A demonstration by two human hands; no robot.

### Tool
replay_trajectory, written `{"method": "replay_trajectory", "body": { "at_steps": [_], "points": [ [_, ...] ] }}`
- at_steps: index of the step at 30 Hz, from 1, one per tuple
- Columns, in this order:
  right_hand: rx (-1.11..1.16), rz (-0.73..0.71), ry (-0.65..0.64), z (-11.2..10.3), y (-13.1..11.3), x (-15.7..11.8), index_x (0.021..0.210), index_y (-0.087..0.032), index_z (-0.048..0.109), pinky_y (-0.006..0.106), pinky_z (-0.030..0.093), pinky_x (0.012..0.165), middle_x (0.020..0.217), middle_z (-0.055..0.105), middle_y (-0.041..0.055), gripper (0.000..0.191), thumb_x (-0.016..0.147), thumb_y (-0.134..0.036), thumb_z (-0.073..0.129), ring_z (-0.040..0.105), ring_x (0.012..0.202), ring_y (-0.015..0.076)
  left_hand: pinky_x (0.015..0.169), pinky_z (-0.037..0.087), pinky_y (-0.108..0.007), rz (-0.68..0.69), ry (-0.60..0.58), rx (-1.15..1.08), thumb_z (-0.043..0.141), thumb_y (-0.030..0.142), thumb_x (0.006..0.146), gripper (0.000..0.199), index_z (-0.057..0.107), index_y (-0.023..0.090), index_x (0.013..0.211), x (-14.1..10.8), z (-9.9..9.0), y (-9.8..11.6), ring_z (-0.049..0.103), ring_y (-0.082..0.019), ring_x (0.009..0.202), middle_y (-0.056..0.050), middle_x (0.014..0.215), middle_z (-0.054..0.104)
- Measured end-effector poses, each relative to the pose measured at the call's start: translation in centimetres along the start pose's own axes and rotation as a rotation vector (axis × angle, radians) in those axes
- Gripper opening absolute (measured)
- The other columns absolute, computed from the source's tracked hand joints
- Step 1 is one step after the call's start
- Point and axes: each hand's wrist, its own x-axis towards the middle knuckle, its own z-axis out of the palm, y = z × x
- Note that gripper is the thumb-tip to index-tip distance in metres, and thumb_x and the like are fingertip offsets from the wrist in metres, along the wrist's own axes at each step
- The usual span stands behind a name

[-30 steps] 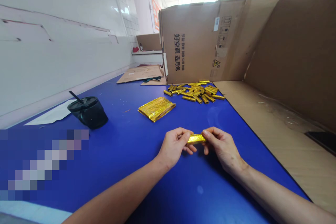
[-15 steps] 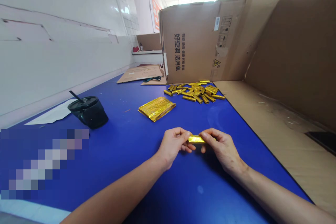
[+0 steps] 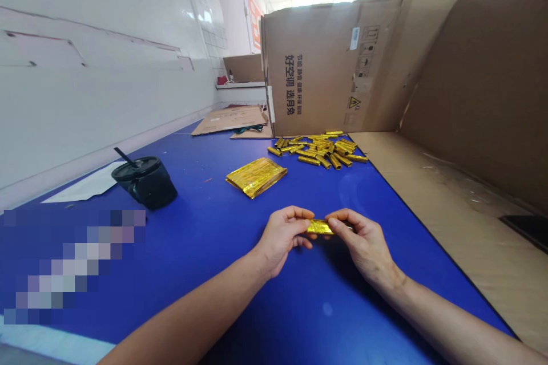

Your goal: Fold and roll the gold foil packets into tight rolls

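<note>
A small shiny gold piece (image 3: 319, 227) is held level between my two hands, above the blue table. My left hand (image 3: 285, 239) pinches its left end with thumb and fingers. At the right end, my right hand (image 3: 362, 239) grips it the same way, and the fingers hide that end. Beyond my left hand lies a flat stack of gold sheets (image 3: 256, 177). Farther back, several folded gold tubes (image 3: 325, 151) lie in a loose pile near the large cardboard box.
A dark lidded cup with a straw (image 3: 148, 182) stands at the left on white paper (image 3: 81, 187). A tall cardboard box (image 3: 325, 80) closes off the back, with more cardboard (image 3: 398, 177) along the right. Flat cardboard pieces (image 3: 231, 120) lie at the back left.
The fingers of my left hand have shifted slightly on the gold piece, which has turned a little so more of its face shows. The stack and the pile have stayed put.
</note>
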Motion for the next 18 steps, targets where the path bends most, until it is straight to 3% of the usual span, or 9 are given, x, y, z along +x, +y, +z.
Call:
{"method": "replay_trajectory", "body": {
  "at_steps": [6, 11, 18],
  "points": [
    [-0.076, -0.060, -0.035, 0.05, 0.37, -0.24, 0.074, -0.020, 0.060, 0.027, 0.043, 0.058, 0.067, 0.060, 0.0021, 0.016, 0.073, -0.035, 0.054, 0.055, 0.063, 0.0162, 0.044, 0.040, -0.019, 0.018, 0.042, 0.056, 0.060, 0.015, 0.060, 0.014, 0.055, 0.009, 0.072, 0.01, 0.10, 0.00, 0.053, -0.009, 0.052, -0.003, 0.060, 0.057],
    [-0.156, -0.154, -0.084, 0.14, 0.32, -0.49, 0.083, -0.021, 0.062, 0.027, 0.044, 0.065, 0.079, 0.060, 0.0028, 0.017, 0.072, -0.033, 0.057, 0.056, 0.072, 0.0167, 0.043, 0.040, -0.019, 0.040, 0.073, 0.075, 0.061, 0.018, 0.060, 0.021, 0.056, 0.009, 0.078, 0.11, 0.05, -0.18, 0.051, -0.009, 0.050, -0.002, 0.061, 0.057],
    [-0.038, -0.061, -0.081, 0.29, 0.39, -0.39, 0.079, -0.020, 0.060, 0.026, 0.045, 0.059, 0.069, 0.059, 0.0014, 0.015, 0.074, -0.032, 0.054, 0.056, 0.062, 0.0148, 0.042, 0.039, -0.018, 0.081, 0.032, 0.125, 0.064, 0.024, 0.062, 0.023, 0.058, 0.008, 0.078, 0.06, 0.05, -0.37, 0.051, -0.008, 0.050, -0.002, 0.060, 0.056]
  ]
}}
